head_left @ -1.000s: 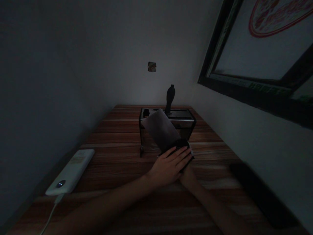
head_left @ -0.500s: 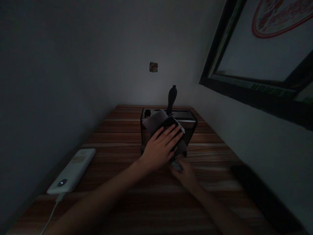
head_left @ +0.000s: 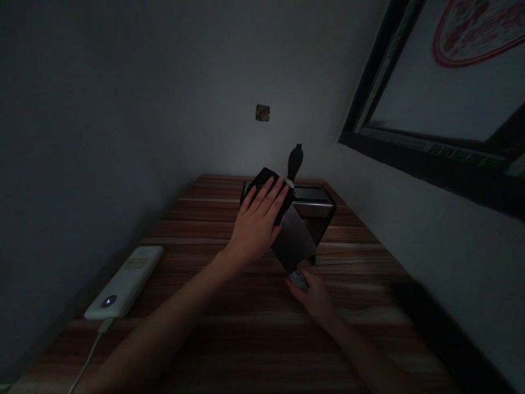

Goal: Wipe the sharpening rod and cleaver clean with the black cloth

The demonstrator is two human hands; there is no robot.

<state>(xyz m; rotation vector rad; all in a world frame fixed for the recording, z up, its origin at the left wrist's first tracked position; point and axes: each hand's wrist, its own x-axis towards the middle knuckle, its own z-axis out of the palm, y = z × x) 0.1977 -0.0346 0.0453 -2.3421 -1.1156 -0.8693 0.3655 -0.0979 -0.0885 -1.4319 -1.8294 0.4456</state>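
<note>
My right hand (head_left: 314,293) grips the handle of a cleaver (head_left: 295,238), whose broad grey blade points up and away over the table. Against the far part of the blade, my left hand (head_left: 258,219) presses a folded black cloth (head_left: 261,178), its fingers laid over the cloth and the thumb at its lower edge. The blade's far end is hidden under the cloth and hand. Just behind stands a knife block (head_left: 314,209) with a metal-looking slotted top. A dark-handled tool (head_left: 295,161) sticks up from it.
A white power bank (head_left: 127,282) with a cable (head_left: 88,355) lies at the left on the striped wooden table (head_left: 205,241). At the right edge is a long dark object (head_left: 443,334). Walls close in on both sides, with a dark frame (head_left: 410,145) at right.
My left hand has slid the black cloth up and left along the blade, baring more of the blade near the handle. My right hand keeps its grip on the cleaver.
</note>
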